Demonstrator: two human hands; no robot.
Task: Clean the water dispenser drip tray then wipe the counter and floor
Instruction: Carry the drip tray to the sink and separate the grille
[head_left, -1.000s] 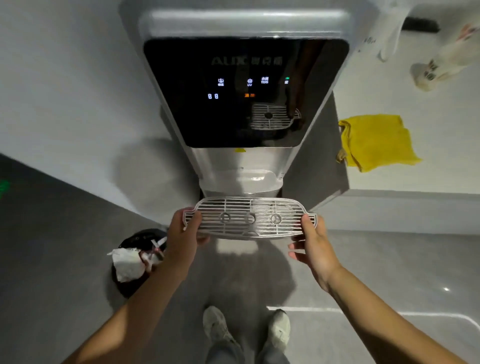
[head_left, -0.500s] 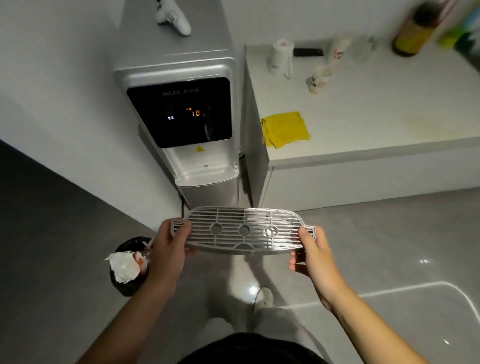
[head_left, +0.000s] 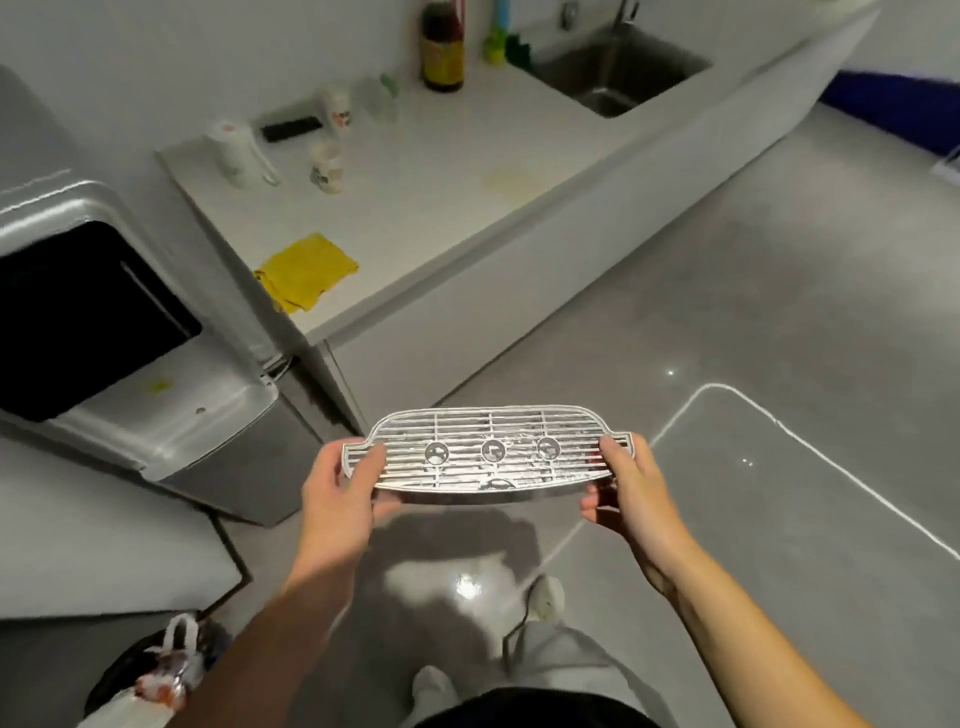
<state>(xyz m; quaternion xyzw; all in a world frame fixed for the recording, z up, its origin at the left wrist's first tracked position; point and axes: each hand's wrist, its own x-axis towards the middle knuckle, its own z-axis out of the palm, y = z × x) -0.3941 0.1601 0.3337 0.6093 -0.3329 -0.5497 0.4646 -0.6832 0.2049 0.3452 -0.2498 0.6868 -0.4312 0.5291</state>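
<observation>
I hold the silver drip tray (head_left: 488, 452), a slotted grille with three round holes, level over the grey floor (head_left: 753, 312). My left hand (head_left: 340, 493) grips its left end and my right hand (head_left: 628, 488) grips its right end. The grey water dispenser (head_left: 130, 395) with its black panel stands at the left, away from the tray. A yellow cloth (head_left: 306, 270) lies crumpled on the white counter (head_left: 441, 197) near the dispenser. A yellowish stain (head_left: 511, 182) marks the counter further right.
Cups (head_left: 327, 166), a white jug (head_left: 236, 153), a dark bottle (head_left: 441, 47) and a black remote (head_left: 291, 127) stand along the counter's back. A steel sink (head_left: 623, 73) sits at its far end. A black bin (head_left: 156, 670) with a bag is at bottom left. My feet are below the tray.
The view has swung right, away from the dispenser toward the counter and sink. Both hands have carried the drip tray away from the dispenser, still gripping its ends.
</observation>
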